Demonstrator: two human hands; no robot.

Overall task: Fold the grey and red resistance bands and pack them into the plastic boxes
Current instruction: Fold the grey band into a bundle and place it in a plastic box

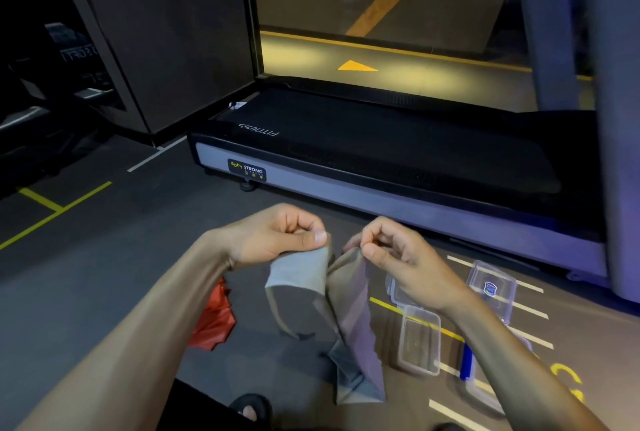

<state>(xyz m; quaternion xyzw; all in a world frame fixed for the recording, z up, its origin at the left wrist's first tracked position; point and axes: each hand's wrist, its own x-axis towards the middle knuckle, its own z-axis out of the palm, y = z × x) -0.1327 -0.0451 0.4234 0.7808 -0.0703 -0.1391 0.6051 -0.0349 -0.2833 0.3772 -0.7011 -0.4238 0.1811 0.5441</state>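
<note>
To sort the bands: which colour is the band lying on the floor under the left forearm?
Red band, seen in the head view.

2 bands [349, 309], 3 boxes [419, 340]

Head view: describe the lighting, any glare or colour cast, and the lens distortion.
Head view: dim overall, the left side near black; a yellow-lit strip of floor glows behind the treadmill, a blue-violet cast tints its right end; wide-angle bowing curves the treadmill edge and floor lines; the hands and grey band are evenly lit, slightly soft.
</note>
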